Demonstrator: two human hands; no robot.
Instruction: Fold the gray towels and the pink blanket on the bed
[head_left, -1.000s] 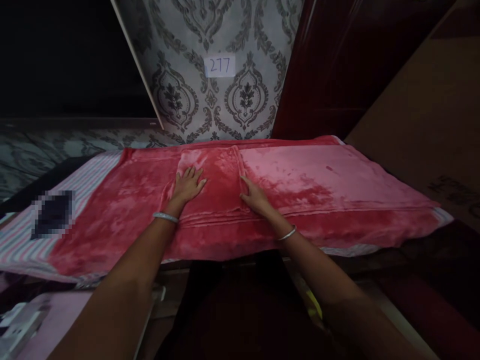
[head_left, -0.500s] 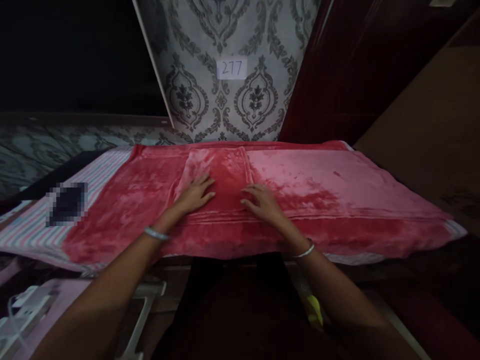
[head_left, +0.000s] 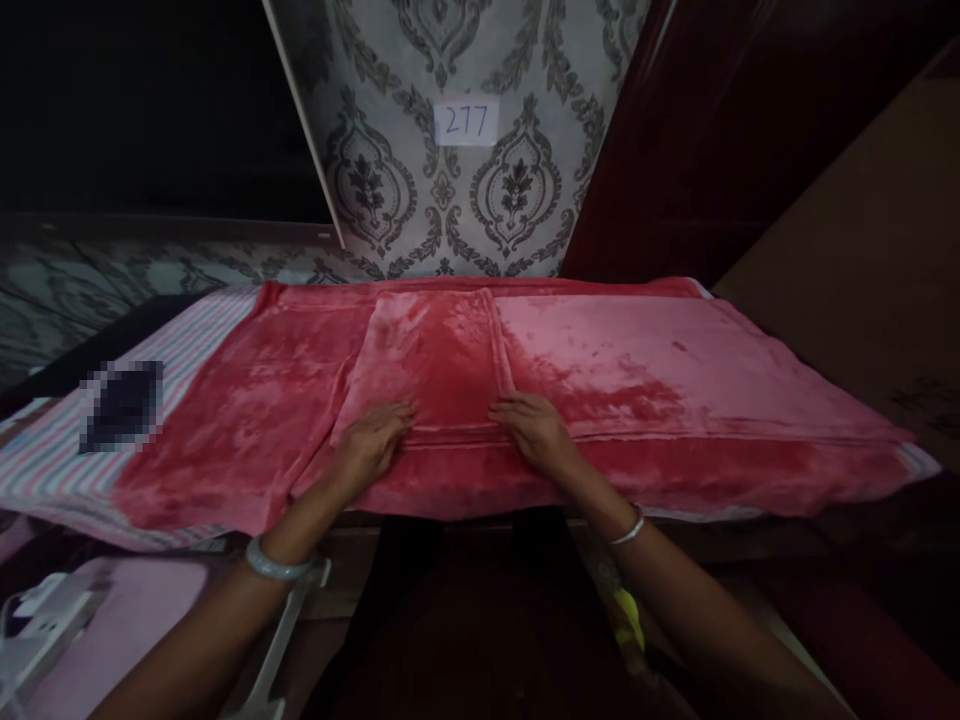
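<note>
A red and pink plush blanket (head_left: 637,345) lies spread across the table-like surface in front of me, with folded layers along its near side. One smaller panel (head_left: 442,350) of it is folded over on top, left of centre. At the near left corner of that panel is my left hand (head_left: 373,438), its fingers closed on the cloth. My right hand (head_left: 538,432) is at the near right corner, fingers together over the layered edge and thumb underneath. Both thumbs are partly hidden. Each wrist wears a bangle.
Beneath the blanket a striped sheet (head_left: 52,465) shows at the left, with a dark pixelated object (head_left: 124,405) on it. A dark screen (head_left: 150,120) hangs behind, beside a paper marked 277 (head_left: 466,121). A power strip (head_left: 49,625) sits at lower left.
Both hands have drawn back toward me to the panel's near edge, the left one further, and their spread fingers have closed. The left part of the near folds has shifted slightly.
</note>
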